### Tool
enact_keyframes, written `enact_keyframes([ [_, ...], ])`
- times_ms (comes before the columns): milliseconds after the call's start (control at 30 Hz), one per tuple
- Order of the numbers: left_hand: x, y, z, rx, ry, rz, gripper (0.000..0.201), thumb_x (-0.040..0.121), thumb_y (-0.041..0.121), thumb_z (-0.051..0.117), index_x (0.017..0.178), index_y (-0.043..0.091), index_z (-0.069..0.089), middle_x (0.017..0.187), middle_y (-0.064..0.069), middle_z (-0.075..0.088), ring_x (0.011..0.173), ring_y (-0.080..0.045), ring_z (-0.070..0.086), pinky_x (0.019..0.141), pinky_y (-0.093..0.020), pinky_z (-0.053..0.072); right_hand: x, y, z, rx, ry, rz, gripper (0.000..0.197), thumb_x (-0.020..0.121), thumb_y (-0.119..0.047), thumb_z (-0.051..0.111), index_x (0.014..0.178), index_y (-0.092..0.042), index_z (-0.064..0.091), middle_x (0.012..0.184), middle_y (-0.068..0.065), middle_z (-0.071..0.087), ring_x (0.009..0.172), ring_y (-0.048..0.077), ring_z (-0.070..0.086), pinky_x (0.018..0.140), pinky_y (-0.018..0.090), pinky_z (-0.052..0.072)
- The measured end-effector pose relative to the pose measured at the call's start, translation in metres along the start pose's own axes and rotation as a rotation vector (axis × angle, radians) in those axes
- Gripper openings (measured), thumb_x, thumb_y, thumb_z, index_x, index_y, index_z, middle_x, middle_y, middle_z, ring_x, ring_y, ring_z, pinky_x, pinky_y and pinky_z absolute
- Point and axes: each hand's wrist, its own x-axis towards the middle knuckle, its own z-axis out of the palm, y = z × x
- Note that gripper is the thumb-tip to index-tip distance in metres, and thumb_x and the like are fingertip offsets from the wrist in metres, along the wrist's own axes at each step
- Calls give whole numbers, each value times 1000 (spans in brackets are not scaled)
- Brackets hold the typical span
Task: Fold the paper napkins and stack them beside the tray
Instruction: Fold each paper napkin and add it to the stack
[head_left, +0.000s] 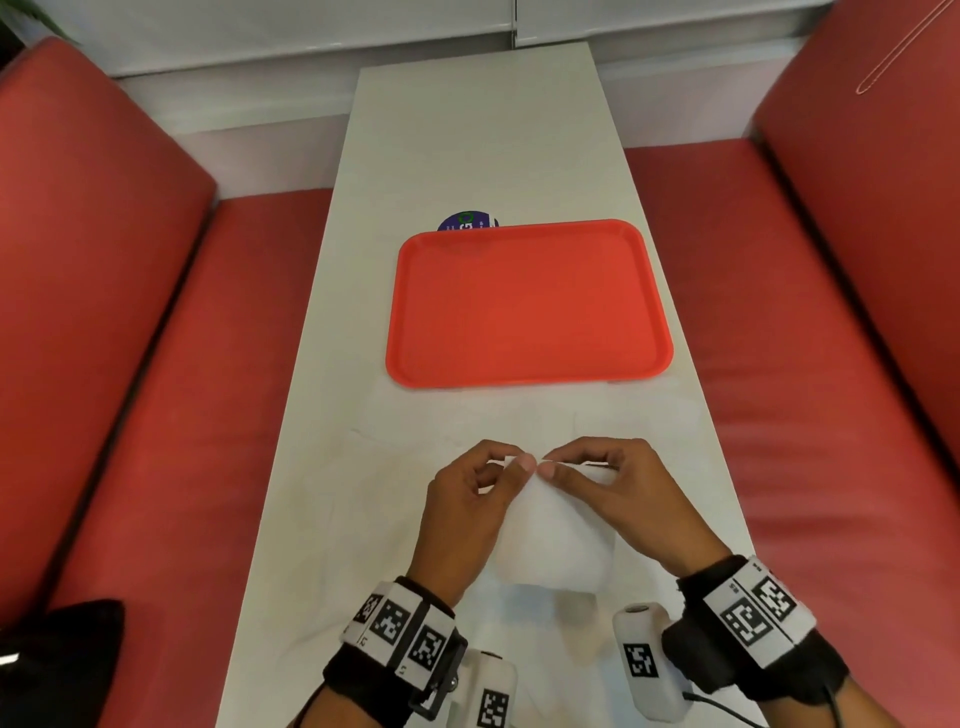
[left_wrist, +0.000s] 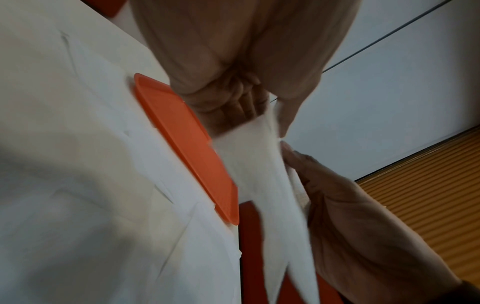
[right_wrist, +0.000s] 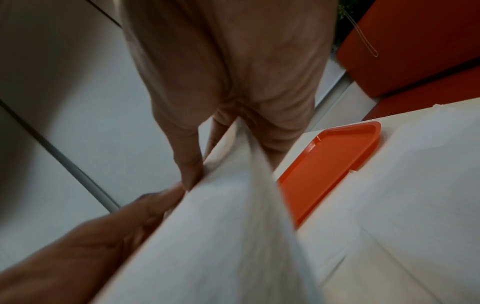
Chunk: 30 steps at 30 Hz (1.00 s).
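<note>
A white paper napkin (head_left: 550, 535) hangs above the near part of the table, held up by its top edge. My left hand (head_left: 511, 465) pinches that edge between thumb and fingers, and my right hand (head_left: 558, 465) pinches it right beside, thumbs almost touching. The napkin (left_wrist: 249, 164) droops in layers below the fingers in the left wrist view, and the napkin (right_wrist: 221, 226) fills the middle of the right wrist view. An empty orange tray (head_left: 530, 306) lies flat further up the table. Other white napkins (head_left: 415, 431) lie spread flat between the tray and my hands, hard to tell from the white table.
The narrow white table (head_left: 478, 145) runs away from me between two red bench seats (head_left: 171, 415). A dark blue round sticker (head_left: 467, 222) peeks from behind the tray's far edge. A black object (head_left: 57, 660) sits on the left bench near me.
</note>
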Motion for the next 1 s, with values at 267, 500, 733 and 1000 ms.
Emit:
enact_keyframes([
  [267, 2, 4, -3, -120, 58, -13, 16, 93, 22, 69, 88, 7, 69, 81, -1, 72, 74, -14, 66, 60, -28, 55, 2, -1, -24, 148, 31, 79, 23, 85, -37, 74, 86, -16, 80, 87, 12, 77, 82, 32, 71, 70, 29, 51],
  [500, -1, -1, -20, -183, -71, -165, 22, 87, 30, 70, 93, 10, 72, 89, -4, 78, 84, -19, 74, 71, -34, 59, 9, -4, -9, 241, 102, 65, 20, 88, -27, 69, 90, -10, 78, 86, 7, 78, 77, 18, 74, 63, 22, 55],
  [733, 13, -13, -69, -116, -55, -158, 17, 90, 18, 73, 82, 4, 67, 75, -5, 74, 77, -17, 72, 66, -27, 56, 28, -10, 18, 202, 80, 78, 25, 87, -23, 70, 80, 1, 76, 77, 15, 76, 68, 27, 72, 63, 29, 60],
  [1000, 95, -16, -192, 51, 209, -157, 19, 93, 20, 70, 92, 1, 69, 93, -17, 77, 82, -26, 70, 72, -42, 58, 39, 0, 36, 158, 388, 182, 18, 88, -14, 70, 85, 3, 72, 69, 21, 70, 57, 37, 68, 50, 26, 58],
])
